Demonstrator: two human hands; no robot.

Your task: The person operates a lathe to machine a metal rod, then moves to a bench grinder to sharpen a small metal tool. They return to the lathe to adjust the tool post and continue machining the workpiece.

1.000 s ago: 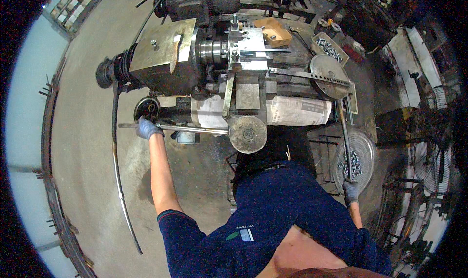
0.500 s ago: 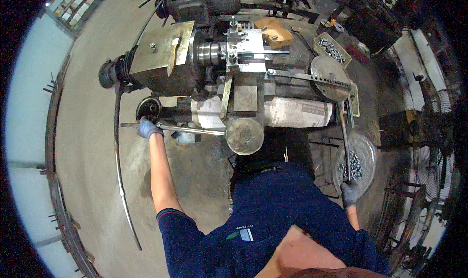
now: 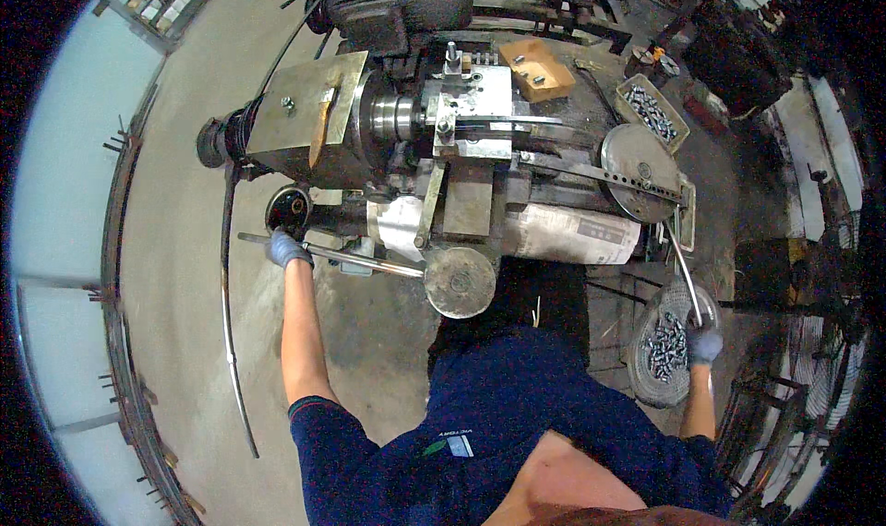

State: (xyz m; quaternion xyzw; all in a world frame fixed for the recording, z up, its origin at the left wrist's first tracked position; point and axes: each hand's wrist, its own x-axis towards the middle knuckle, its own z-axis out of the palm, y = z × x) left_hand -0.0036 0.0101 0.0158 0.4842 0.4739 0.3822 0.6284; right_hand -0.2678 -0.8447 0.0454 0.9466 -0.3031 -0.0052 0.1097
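From the person's chest, twelve straight ahead, the nearest thing I see is the gloved right hand (image 3: 705, 341) between two and three o'clock, clamped on the lower end of a metal lever (image 3: 684, 266). Just beside and below it stands a round mesh basin (image 3: 643, 386) with small metal pieces (image 3: 666, 346) in it. The lever slants up toward a large round disc (image 3: 637, 161) at one o'clock.

At eleven o'clock, close in, sits a smaller round plate (image 3: 460, 282); a long rod (image 3: 369, 263) runs from it toward ten, where the gloved left hand (image 3: 290, 249) is clamped on it, right by the rim of a black handwheel (image 3: 289, 210).

Past these, printed paper (image 3: 572, 235) lies over the machine at one. Farther off, a bright metal block (image 3: 475, 101) stands at twelve, and a wooden-handled tool (image 3: 322, 131) rests on the flat cover (image 3: 286, 125) at eleven. Beyond are a yellow tray (image 3: 537, 69) at twelve, a bin (image 3: 678, 138) of metal pieces at one and, farthest, a dark ribbed motor (image 3: 401, 5) between eleven and twelve.
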